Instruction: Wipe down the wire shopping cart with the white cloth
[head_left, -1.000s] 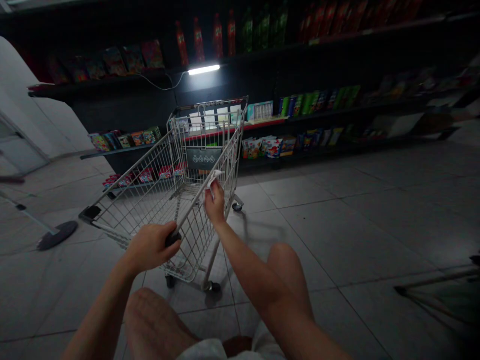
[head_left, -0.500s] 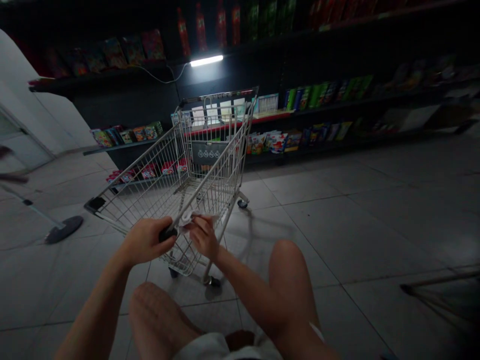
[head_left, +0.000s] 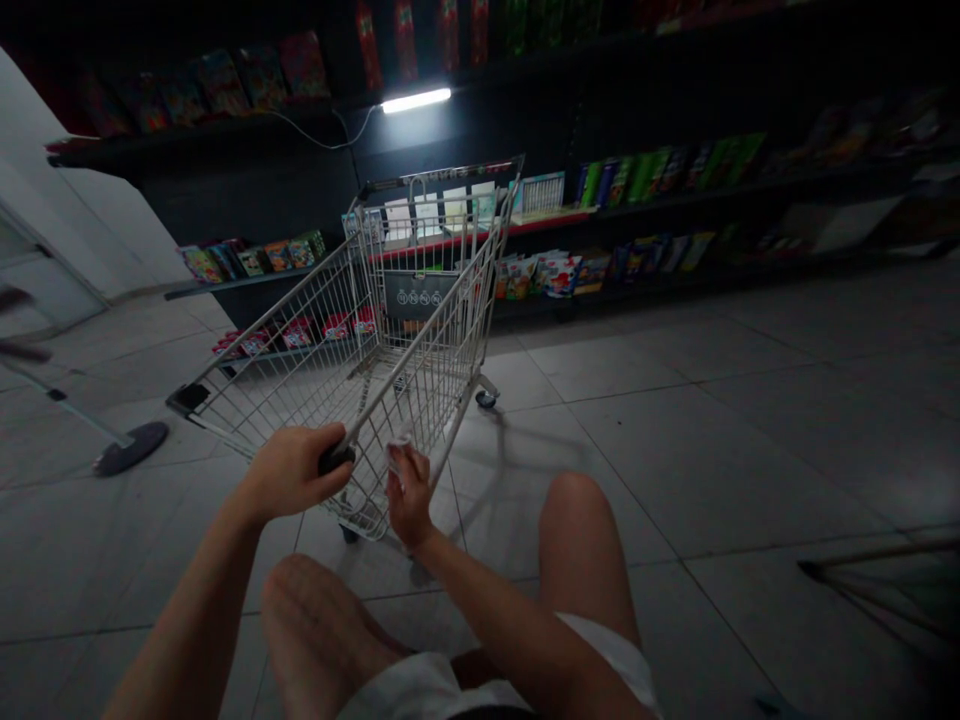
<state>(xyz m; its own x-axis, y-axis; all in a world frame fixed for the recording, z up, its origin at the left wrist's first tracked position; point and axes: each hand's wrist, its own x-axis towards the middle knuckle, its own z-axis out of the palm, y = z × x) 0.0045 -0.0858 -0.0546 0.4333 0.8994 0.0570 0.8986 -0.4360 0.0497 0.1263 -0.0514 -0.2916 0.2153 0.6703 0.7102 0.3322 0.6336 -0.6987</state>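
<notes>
A metal wire shopping cart (head_left: 420,350) stands in front of me, its near end close to my knees. My left hand (head_left: 296,470) is wrapped round the black plastic corner (head_left: 336,459) at the cart's near right. Just right of it, my right hand (head_left: 409,500) is closed on a crumpled white cloth (head_left: 400,452), beside the cart's wire side. Whether the cloth touches the wires I cannot tell. Another black corner cap (head_left: 191,398) shows at the cart's near left.
Dark store shelves (head_left: 465,230) with boxes, bags and bottles run behind the cart. A lit tube lamp (head_left: 416,101) hangs there. On the left floor is a stand with a round base (head_left: 131,449); thin dark legs (head_left: 840,575) are at right.
My right hand has drawn down from the cart's top rail with the cloth, which looks more bunched in the fingers. My left hand keeps its hold on the corner.
</notes>
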